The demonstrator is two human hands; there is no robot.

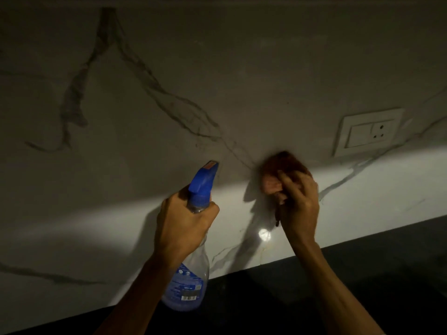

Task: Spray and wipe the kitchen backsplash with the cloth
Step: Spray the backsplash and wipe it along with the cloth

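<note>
A white marble backsplash [169,68] with dark grey veins fills most of the view. My left hand [183,223] grips the neck of a clear spray bottle [191,281] with a blue trigger head, its nozzle pointing up at the wall. My right hand [300,206] presses a bunched reddish-brown cloth [280,168] against the backsplash, just left of and below a wall socket. The cloth is blurred. A bright band of light crosses the lower wall behind both hands.
A white switch-and-socket plate [367,131] is set into the wall right of the cloth. A dark countertop [362,274] runs along the wall's bottom edge, rising toward the right. The upper wall lies in shadow.
</note>
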